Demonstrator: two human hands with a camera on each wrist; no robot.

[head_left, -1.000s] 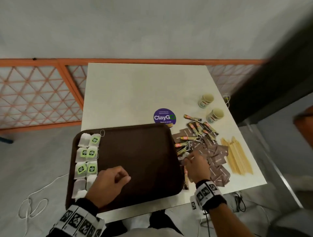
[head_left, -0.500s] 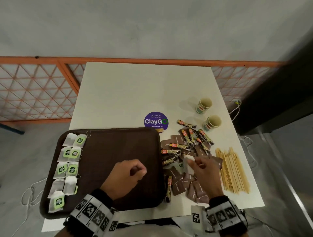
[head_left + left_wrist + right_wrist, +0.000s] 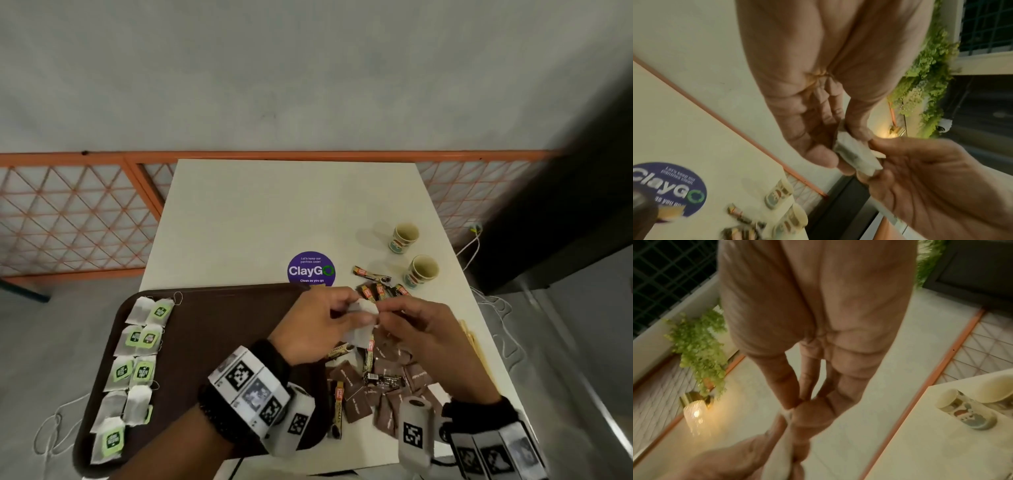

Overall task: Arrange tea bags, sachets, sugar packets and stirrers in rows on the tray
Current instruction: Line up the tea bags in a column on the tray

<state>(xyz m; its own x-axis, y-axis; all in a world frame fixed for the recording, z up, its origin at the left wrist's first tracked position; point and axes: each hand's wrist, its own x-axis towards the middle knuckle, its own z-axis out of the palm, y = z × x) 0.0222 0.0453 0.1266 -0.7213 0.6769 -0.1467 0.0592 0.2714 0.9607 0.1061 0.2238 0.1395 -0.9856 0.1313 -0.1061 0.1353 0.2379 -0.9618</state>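
Note:
A white tea bag [image 3: 362, 320] hangs above the right edge of the brown tray [image 3: 222, 329]. My left hand [image 3: 342, 317] and right hand [image 3: 388, 317] both pinch it from opposite sides. The left wrist view shows the tea bag [image 3: 857, 154] between the left fingertips and the right hand [image 3: 920, 178]. Several tea bags [image 3: 140, 359] lie in two columns along the tray's left side. Brown sugar packets [image 3: 387, 390] and stick sachets [image 3: 375, 291] lie scattered on the table right of the tray. Wooden stirrers [image 3: 474, 342] are mostly hidden behind my right hand.
Two paper cups [image 3: 404, 238] [image 3: 422, 270] stand at the back right of the white table [image 3: 274, 212]. A purple ClayGo sticker [image 3: 311, 270] sits behind the tray. An orange lattice fence [image 3: 68, 219] runs behind the table. Cables lie on the floor either side.
My left hand has moved right from the middle of the tray to meet the right hand. The right hand has lifted a tea bag from the pile, and both hands now pinch it.

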